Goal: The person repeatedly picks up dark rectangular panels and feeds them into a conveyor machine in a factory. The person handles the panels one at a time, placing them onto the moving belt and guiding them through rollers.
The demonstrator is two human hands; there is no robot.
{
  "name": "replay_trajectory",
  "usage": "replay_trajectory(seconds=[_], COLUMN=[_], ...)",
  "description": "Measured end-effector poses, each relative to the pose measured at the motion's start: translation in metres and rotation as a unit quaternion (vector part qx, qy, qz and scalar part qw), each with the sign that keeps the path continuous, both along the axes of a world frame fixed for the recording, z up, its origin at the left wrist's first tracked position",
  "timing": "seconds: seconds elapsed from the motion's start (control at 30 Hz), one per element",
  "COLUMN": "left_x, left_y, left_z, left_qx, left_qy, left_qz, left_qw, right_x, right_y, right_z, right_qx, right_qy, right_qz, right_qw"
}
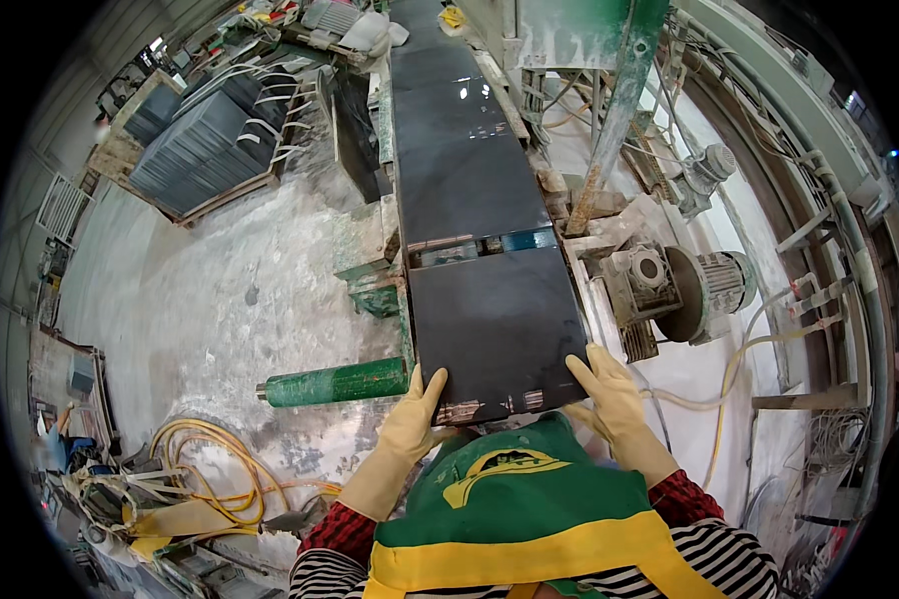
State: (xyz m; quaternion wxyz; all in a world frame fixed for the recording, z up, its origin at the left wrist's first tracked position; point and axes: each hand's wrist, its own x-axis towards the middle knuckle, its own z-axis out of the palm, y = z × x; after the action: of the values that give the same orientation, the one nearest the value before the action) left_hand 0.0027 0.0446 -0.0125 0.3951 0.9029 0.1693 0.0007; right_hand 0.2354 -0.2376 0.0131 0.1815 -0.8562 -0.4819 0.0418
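A dark grey stone slab (pixel 497 324), smooth and wet-looking, lies at the near end of a conveyor line in front of me. My left hand (pixel 406 421), in a cream rubber glove, grips its near left corner. At the near right corner my right hand (pixel 614 404), gloved the same way, holds the slab's edge. Both thumbs show near the top edges, while some fingers are hidden underneath. Beyond a narrow gap with rollers lies another dark slab (pixel 469 190). My green and yellow apron (pixel 539 489) almost touches the slab's near edge.
A green roller (pixel 338 382) juts out left of the conveyor. To the right stands a dusty motor with a gearbox (pixel 649 280). Coiled yellow hoses (pixel 210 464) lie on the floor at left. Crated upright slabs (pixel 200 145) stand at far left. A green steel post (pixel 614 120) rises at right.
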Motion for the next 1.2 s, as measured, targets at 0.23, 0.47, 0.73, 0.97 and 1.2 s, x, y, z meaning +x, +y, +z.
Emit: replay_trajectory(seconds=[0.23, 0.47, 0.73, 0.97, 1.2], left_x=[0.008, 0.017, 0.026, 0.038, 0.047], left_y=[-0.001, 0.002, 0.013, 0.026, 0.035], left_z=[-0.019, -0.008, -0.013, -0.038, -0.044], left_qx=[-0.039, -0.062, -0.06, -0.137, -0.123], left_qy=[-0.07, -0.086, -0.045, -0.036, -0.035], left_qz=[0.029, 0.016, 0.03, 0.068, 0.049], left_qw=[0.996, 0.994, 0.997, 0.988, 0.991], right_x=[0.021, 0.027, 0.038, 0.053, 0.056], right_y=[0.003, 0.004, 0.015, 0.026, 0.036], right_z=[-0.025, -0.035, -0.043, -0.042, -0.041], right_qx=[0.002, 0.048, 0.047, 0.079, 0.154], right_qy=[0.006, 0.031, 0.022, 0.054, 0.275], right_qz=[0.046, 0.051, 0.039, 0.053, -0.059], right_qw=[0.999, 0.997, 0.998, 0.994, 0.947])
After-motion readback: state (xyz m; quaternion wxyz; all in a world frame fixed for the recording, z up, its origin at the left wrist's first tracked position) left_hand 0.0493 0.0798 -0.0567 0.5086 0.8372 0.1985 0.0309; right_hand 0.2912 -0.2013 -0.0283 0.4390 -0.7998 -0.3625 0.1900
